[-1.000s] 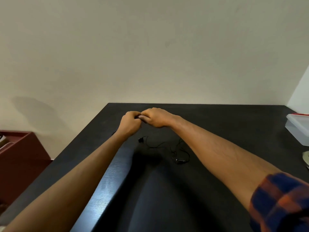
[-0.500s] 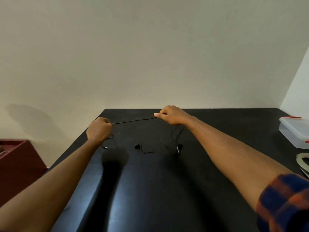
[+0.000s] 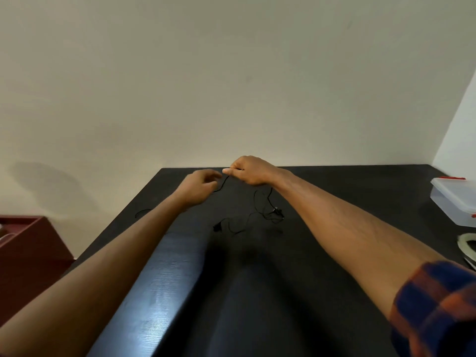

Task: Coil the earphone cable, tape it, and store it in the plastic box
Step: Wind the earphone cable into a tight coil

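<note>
A thin black earphone cable (image 3: 262, 202) lies loose on the black table (image 3: 257, 292). One earbud (image 3: 217, 228) rests near the middle and a tangle with another piece (image 3: 278, 212) lies to its right. My right hand (image 3: 249, 171) pinches the cable above the table's far edge. From that pinch a short slack stretch curves down into my left hand (image 3: 199, 188). The left hand is blurred, close beside the right, and its lower fingers seem to hold the cable. Another cable loop (image 3: 140, 212) shows left of my left forearm. The clear plastic box (image 3: 453, 199), lid on, sits at the far right.
A roll of pale tape (image 3: 467, 243) lies at the table's right edge, cut off by the frame. A dark red box (image 3: 28, 253) stands beside the table on the left. A plain wall rises behind the table's far edge.
Half a second ago my hands were apart with the cable stretched taut between them. My left hand has swung right to the right hand and the stretch has gone slack.
</note>
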### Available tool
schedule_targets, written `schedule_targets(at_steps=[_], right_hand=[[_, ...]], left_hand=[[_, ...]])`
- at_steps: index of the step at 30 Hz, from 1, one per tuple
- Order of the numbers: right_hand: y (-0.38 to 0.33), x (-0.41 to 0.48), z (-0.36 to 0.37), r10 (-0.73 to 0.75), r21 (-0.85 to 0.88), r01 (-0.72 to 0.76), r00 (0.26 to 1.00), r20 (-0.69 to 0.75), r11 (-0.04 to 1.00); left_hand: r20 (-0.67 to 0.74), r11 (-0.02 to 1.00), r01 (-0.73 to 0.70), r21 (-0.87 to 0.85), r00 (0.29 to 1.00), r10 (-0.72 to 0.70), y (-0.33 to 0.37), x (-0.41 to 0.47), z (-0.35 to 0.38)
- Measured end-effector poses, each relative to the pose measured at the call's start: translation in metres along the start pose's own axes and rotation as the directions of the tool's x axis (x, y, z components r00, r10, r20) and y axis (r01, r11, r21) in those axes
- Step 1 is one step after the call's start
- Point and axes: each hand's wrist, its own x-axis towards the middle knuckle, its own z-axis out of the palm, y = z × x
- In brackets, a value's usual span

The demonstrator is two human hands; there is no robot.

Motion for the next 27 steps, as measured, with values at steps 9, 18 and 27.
schedule_targets(at_steps=[9,18,27], right_hand=[[-0.002,0.000,-0.002,-0.025,0.104,0.023,0.999,0.021,0.994],[0.027,-0.011,-0.013,0.047,0.163,-0.049,0.999,0.013,0.985],[0.041,-0.021,-0.032,0.064,0.163,-0.063,0.998,0.004,0.985]], left_hand=[[-0.041,0.989,-0.132,-0.070,0.991,0.130,0.011,0.004,0.010],[-0.052,0.989,-0.119,0.088,0.991,0.124,-0.031,0.006,-0.030],[-0.113,0.962,0.022,0.272,0.994,0.009,-0.049,-0.001,-0.027]])
